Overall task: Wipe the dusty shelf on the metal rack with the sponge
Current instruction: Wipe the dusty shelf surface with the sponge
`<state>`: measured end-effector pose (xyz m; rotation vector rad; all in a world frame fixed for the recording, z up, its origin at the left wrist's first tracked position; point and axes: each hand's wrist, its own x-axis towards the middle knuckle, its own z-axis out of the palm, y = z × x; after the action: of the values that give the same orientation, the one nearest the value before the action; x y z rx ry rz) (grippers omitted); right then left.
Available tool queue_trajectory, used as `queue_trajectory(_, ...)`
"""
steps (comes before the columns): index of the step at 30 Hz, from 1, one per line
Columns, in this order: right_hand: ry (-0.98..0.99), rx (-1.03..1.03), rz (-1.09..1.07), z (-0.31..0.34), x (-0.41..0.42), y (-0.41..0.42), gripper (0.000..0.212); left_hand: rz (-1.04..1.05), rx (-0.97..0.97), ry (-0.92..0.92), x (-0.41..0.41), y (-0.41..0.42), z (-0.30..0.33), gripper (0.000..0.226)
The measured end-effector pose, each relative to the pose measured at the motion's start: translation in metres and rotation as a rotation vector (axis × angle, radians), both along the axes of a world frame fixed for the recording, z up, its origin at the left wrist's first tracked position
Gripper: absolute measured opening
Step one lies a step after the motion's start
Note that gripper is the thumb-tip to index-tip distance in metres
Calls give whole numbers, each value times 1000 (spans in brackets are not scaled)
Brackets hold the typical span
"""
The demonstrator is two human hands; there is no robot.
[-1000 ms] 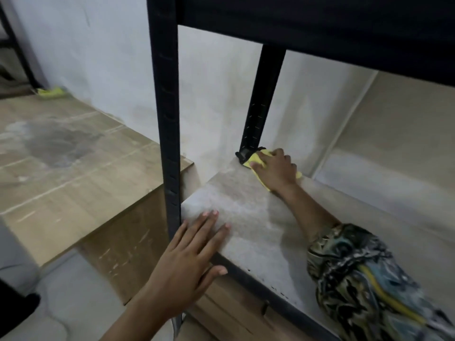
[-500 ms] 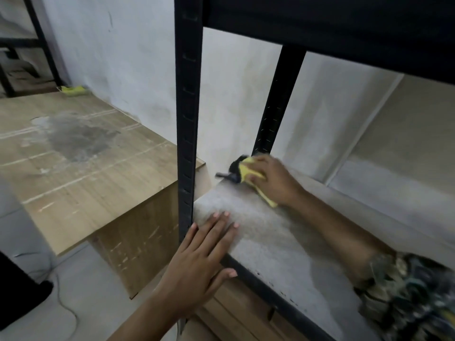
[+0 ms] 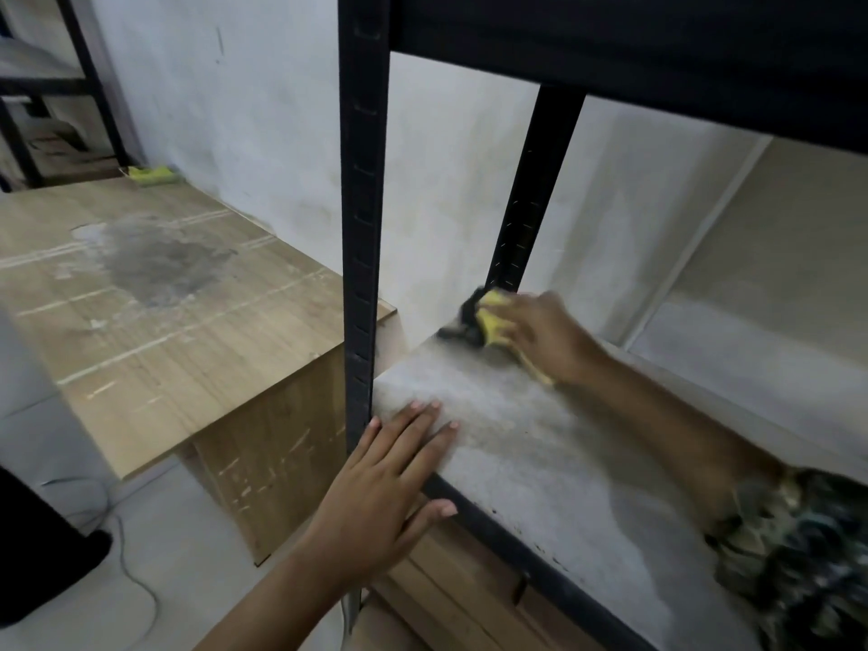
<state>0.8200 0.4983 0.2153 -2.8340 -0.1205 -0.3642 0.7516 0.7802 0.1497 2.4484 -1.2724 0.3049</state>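
Observation:
The dusty grey shelf [image 3: 530,444] sits in a black metal rack [image 3: 364,227]. My right hand [image 3: 547,338] grips a yellow sponge [image 3: 493,317] at the shelf's far left corner, against the foot of the rear black post [image 3: 530,204]. The hand covers most of the sponge, and its lower edge shows under my palm. My left hand [image 3: 390,491] rests flat on the shelf's front left corner, fingers straight on the dusty board and thumb over the black front rail.
A scratched wooden table [image 3: 155,312] with a dark stain stands left of the rack. A yellow-green cloth [image 3: 152,175] lies at its far edge by the wall. Another black rack [image 3: 51,96] is at the far left. A cable [image 3: 136,584] trails on the floor.
My right hand has drawn the sponge a little away from the rear post along the shelf's left edge. My left hand stays flat on the front corner.

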Motion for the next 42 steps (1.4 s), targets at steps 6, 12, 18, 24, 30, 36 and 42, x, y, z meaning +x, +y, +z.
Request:
queue_trajectory(6, 66, -121, -290, -24, -1, -30, 43, 16, -47, 47, -1, -1, -3, 61)
queue_trajectory(12, 31, -61, 136, -16, -98, 26, 53, -7, -111, 80, -1, -2, -3, 59)
queue_trajectory(18, 26, 72, 198, 17, -112, -6, 33, -3, -97, 79, -3, -4, -2, 61)
queue_trajectory(24, 212, -190, -367, -13, -46, -76, 54, 2, -112, 79, -6, -6, -3, 62)
queue_trajectory(30, 144, 16, -190, -11, -74, -38, 47, 9, -140, 67, -5, -6, -4, 58)
queue_trajectory(36, 94, 11, 113, -16, -173, 41, 45, 16, -205, 81, -3, -11, -8, 56)
queue_trajectory(42, 160, 161, 266, 7, -211, 47, 44, 22, -192, 71, -2, -12, -8, 55)
